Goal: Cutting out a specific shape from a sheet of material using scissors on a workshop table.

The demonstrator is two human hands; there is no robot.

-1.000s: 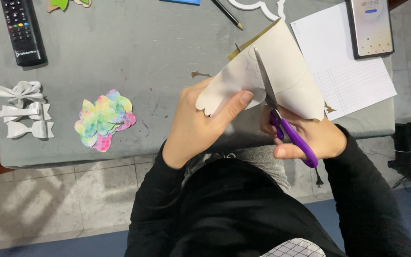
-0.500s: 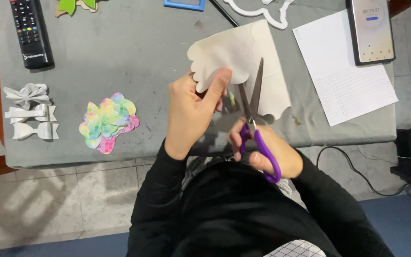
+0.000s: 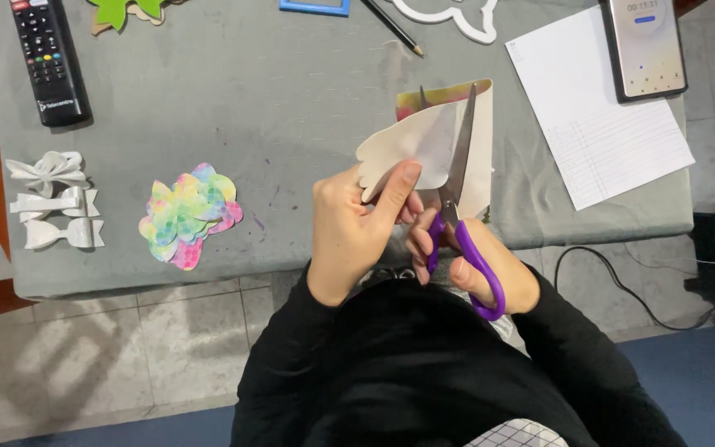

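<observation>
Pinched the cream sheet [image 3: 411,145] in the left hand [image 3: 349,228], thumb laid flat on its upper face and fingers curled beneath, with the scalloped edge turned toward the body. Lifted it clear of the grey table [image 3: 291,99], just over the near edge, a rainbow-patterned underside peeping out at the top fold. Wrapped the right hand [image 3: 477,269] through the purple handles of the scissors [image 3: 457,190], fingers closed firmly in the loops, blades nearly together and pointing away up the sheet's middle. Probably best done with long, slow bites rather than snips at the tips (the curve looked tight), and by turning the sheet into the blades instead of twisting the wrist; worth holding the thumb well off the cutting line. Left on the table, apart from the hands: a pile of multicoloured cut-outs [image 3: 189,213], three white bows [image 3: 50,199], a remote control [image 3: 47,58], a lined paper [image 3: 597,124], a phone [image 3: 645,45] and a pencil [image 3: 391,25].
</observation>
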